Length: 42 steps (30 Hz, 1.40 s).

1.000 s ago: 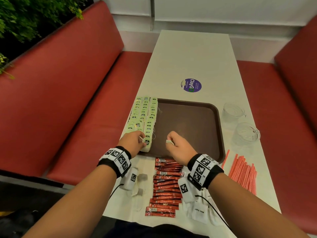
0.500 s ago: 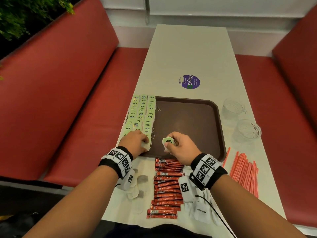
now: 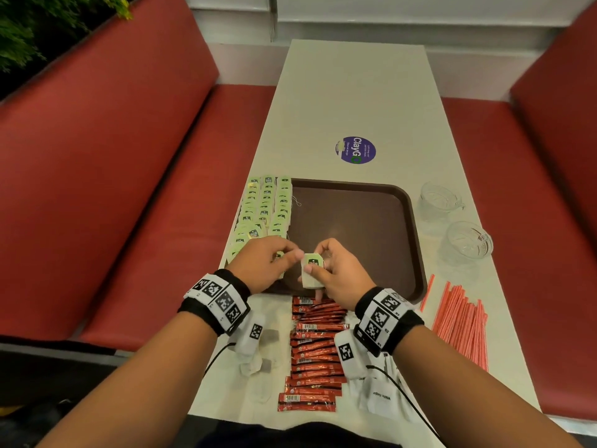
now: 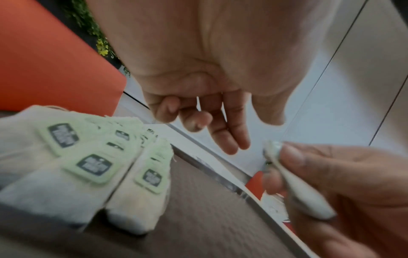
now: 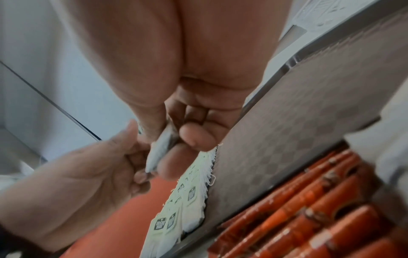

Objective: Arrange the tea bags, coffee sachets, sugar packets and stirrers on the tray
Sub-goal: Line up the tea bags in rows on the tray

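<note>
My right hand [image 3: 326,266] pinches one green-tagged tea bag [image 3: 311,270] just above the near left corner of the brown tray [image 3: 371,221]. In the right wrist view the tea bag [image 5: 159,150] sits edge-on between thumb and fingers. My left hand [image 3: 284,253] hovers right beside it, fingers loosely curled and holding nothing [image 4: 220,132]. Rows of tea bags [image 3: 265,205] overlap along the tray's left edge. Red coffee sachets [image 3: 315,350], white sugar packets [image 3: 378,396] and orange stirrers [image 3: 462,321] lie on the table in front of the tray.
Two clear glass cups [image 3: 439,198] [image 3: 470,240] stand right of the tray. A purple sticker [image 3: 355,150] marks the table beyond it. More white packets [image 3: 258,360] lie under my left wrist. Red benches flank the narrow table.
My right hand has raised the tea bag and turned its tag up. My left hand has left the tea bag rows and moved right, up to the held bag.
</note>
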Each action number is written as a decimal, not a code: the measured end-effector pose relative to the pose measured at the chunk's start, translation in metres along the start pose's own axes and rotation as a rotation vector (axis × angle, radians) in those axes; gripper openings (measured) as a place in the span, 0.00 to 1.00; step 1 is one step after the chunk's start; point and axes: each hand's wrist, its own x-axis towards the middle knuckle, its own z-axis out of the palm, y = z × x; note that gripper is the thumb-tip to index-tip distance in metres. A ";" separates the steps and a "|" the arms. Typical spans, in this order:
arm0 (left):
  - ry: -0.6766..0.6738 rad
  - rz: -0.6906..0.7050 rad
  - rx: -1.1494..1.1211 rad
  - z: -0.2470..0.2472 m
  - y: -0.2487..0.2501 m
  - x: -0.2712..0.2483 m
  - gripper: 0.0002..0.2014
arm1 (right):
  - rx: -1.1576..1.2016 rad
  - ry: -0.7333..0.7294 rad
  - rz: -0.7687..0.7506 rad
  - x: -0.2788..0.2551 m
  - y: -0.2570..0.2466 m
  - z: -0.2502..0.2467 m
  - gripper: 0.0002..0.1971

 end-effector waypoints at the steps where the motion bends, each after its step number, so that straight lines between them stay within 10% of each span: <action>1: -0.033 0.026 -0.019 0.000 0.003 -0.001 0.07 | -0.009 -0.008 -0.004 0.001 -0.001 0.002 0.11; 12: 0.118 -0.061 0.020 -0.015 -0.008 -0.003 0.03 | -0.090 -0.011 -0.007 0.002 0.001 0.011 0.21; 19: -0.094 -0.307 0.206 0.003 -0.040 0.003 0.04 | -0.385 -0.121 -0.055 -0.007 0.010 0.010 0.08; 25: 0.064 -0.275 0.298 0.014 -0.043 0.008 0.09 | -0.658 -0.209 -0.205 -0.013 0.008 0.018 0.08; 42: -0.057 -0.231 0.336 -0.010 -0.035 -0.031 0.05 | -1.041 -0.568 -0.389 -0.024 -0.010 0.063 0.13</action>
